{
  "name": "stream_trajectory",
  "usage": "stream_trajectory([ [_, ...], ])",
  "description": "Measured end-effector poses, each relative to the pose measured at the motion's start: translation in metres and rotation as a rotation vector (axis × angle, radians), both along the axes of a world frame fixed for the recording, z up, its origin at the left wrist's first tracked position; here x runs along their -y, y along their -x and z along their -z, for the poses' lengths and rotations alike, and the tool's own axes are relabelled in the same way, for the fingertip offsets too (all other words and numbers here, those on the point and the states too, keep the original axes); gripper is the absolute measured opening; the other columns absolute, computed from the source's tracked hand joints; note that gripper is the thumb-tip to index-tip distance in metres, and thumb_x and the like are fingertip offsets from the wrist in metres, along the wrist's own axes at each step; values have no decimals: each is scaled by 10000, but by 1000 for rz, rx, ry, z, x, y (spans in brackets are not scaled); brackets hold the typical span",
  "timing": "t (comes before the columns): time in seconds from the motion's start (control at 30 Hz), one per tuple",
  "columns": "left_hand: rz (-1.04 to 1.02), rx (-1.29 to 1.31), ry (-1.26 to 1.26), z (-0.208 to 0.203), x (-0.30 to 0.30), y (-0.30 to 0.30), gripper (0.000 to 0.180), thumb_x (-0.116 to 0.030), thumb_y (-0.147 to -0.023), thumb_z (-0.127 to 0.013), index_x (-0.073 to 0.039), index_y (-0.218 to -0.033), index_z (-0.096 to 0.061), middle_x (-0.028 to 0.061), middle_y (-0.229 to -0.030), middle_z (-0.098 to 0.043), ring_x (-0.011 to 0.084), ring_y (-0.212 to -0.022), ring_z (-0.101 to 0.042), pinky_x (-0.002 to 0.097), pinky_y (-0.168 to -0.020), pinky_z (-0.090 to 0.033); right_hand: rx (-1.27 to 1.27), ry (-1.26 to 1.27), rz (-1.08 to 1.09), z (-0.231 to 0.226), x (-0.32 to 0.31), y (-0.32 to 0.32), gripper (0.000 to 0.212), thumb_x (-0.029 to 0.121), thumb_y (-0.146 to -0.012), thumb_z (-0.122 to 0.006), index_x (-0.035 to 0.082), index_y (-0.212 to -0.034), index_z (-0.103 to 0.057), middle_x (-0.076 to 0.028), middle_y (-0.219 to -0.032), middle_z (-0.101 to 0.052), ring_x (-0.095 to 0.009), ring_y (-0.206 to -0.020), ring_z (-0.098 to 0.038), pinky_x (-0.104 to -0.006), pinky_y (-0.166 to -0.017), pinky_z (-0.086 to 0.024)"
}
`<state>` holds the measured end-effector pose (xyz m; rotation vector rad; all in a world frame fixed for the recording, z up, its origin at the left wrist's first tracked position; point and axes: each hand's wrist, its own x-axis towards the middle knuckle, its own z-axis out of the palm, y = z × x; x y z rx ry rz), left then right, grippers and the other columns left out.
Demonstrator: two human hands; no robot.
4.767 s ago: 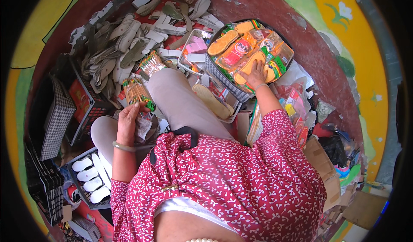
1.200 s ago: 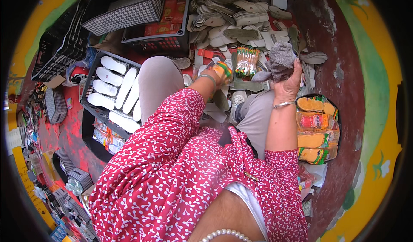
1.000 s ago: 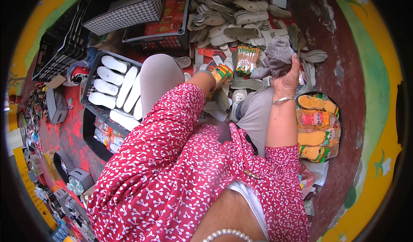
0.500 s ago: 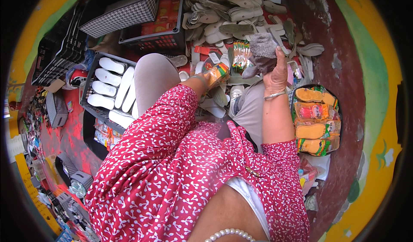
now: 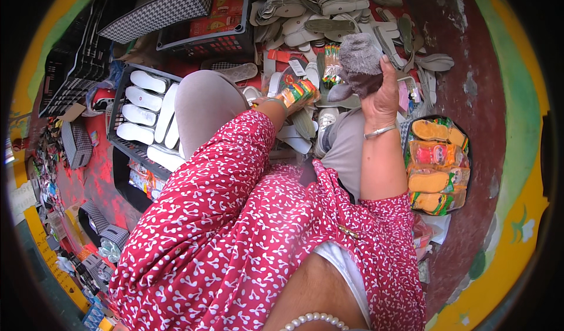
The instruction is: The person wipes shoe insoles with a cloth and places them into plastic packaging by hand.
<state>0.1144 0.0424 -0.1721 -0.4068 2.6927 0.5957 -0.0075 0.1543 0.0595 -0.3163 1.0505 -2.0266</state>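
My left hand (image 5: 269,104), just beyond my left knee, is closed round a packet of insoles (image 5: 301,94) in clear wrap with orange and green colours. Its fingers are partly hidden by the packet. Further right, my right hand (image 5: 380,99) is raised, its thumb pointing up, and grips a fluffy grey cloth (image 5: 359,59). A stack of similar colourful packets (image 5: 332,60) stands on the floor between the two hands. Around and beyond it lie many loose grey and white insoles (image 5: 305,31).
At left, a dark crate (image 5: 113,119) holds white insoles (image 5: 141,99). A black crate (image 5: 202,42) with red packages stands at the far left. On the right, a black basket (image 5: 467,172) holds packed yellow insoles (image 5: 430,181). A painted wall (image 5: 526,172) curves along the right.
The packet in my left hand has turned and shows more of its length. My right hand still grips the grey cloth. The whole view has shifted slightly.
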Motion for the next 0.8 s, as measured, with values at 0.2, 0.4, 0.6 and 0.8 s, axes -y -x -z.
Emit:
stream_trajectory([
  [0.2, 65, 102, 15, -18, -1, 16, 645, -469, -764, -597, -84, -1275, -517, 135, -1225, -572, 272, -1117, -563, 389, -925, -442, 2, 43, -32, 4, 5, 1, 331, 275, -837, -625, 17, -1043, -625, -83, -997, -656, -214, -900, -637, -359, -824, -504],
  [0.4, -31, 449, 106, -28, 48, -16, 643, -496, -769, -584, -89, -1264, -532, 130, -1216, -581, 266, -1111, -567, 387, -919, -443, 92, 108, 3, 4, 4, 7, 356, 297, -842, -632, 18, -1062, -612, -84, -1049, -636, -215, -952, -615, -368, -859, -491],
  [0.6, 37, 508, 106, -20, 48, -8, 644, -524, -775, -572, -94, -1254, -548, 126, -1208, -589, 260, -1106, -570, 386, -913, -445, 53, 109, 17, 10, 7, 11, 345, 301, -830, -654, 33, -1045, -620, -70, -1025, -638, -204, -937, -618, -353, -851, -491],
  [0.8, 162, 585, 60, -25, 40, -6, 636, -536, -772, -575, -101, -1236, -569, 122, -1187, -603, 259, -1088, -579, 386, -898, -451, 47, 102, 22, 12, 4, 12, 347, 298, -831, -655, 30, -1048, -620, -73, -1023, -643, -202, -927, -622, -347, -831, -496],
])
